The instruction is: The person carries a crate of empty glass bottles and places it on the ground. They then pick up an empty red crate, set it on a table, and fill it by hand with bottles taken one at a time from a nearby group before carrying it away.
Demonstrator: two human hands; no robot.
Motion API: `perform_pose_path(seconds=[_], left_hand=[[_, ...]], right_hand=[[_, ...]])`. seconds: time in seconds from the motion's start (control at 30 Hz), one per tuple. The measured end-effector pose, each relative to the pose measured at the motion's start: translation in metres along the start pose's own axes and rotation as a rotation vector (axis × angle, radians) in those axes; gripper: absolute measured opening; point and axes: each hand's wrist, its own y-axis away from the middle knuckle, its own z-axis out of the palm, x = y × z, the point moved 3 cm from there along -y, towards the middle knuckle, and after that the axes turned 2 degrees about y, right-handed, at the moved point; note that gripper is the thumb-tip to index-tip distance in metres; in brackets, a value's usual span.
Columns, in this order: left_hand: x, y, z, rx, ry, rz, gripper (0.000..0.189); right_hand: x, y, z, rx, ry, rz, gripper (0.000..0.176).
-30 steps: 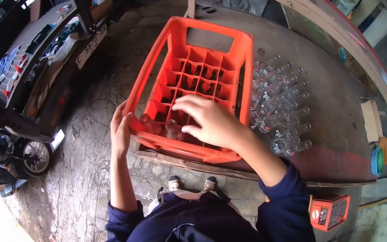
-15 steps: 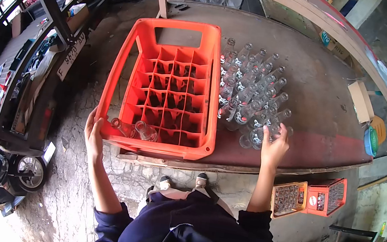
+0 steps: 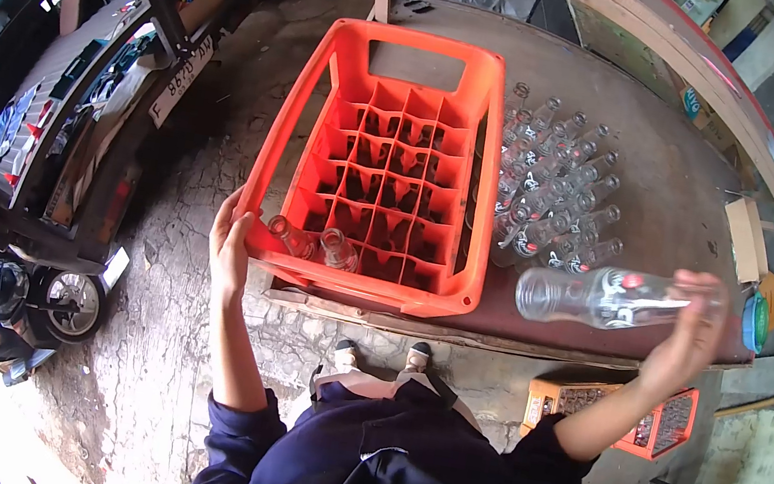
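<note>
My left hand [image 3: 232, 236] grips the near left corner of a red plastic crate [image 3: 482, 206] on the table. Inside the crate, two clear glass bottles [image 3: 339, 249] stand in the nearest row of compartments. My right hand [image 3: 688, 335] holds a clear bottle with white lettering [image 3: 616, 299] by its base end, lying nearly level, its neck pointing left. Several more clear bottles [image 3: 558, 183] stand grouped just right of the crate.
The brown table [image 3: 394, 322] has a wooden beam [image 3: 660, 52] arching over its far side. Two crates of bottles [image 3: 539, 403] stand on the floor at the lower right. A vehicle [image 3: 102, 126] and a motorbike wheel [image 3: 65, 303] are at the left.
My right hand has lifted a bottle from the near edge of the group and moved right with it. The whole view has shifted slightly; my left hand stays on the crate corner.
</note>
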Motion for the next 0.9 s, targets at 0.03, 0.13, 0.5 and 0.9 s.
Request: perform_pose_path(seconds=[0.03,0.13,0.5,0.9], left_hand=[[0.000,0.001,0.000,0.001,0.001,-0.002,0.037],[-0.003,-0.001,-0.002,0.000,0.031,-0.002,0.037],[-0.002,0.001,0.000,-0.024,0.014,-0.001,0.037],[0.000,0.001,-0.001,-0.022,-0.001,-0.019,0.039]], right_hand=[[-0.012,-0.007,0.004,-0.010,-0.099,-0.058,0.026],[-0.042,-0.022,0.049,-0.091,-0.262,-0.236,0.030],[-0.016,0.043,0.214,-0.818,-0.221,-0.155,0.029],[0.000,0.035,0.226,-0.945,-0.298,-0.029,0.030]])
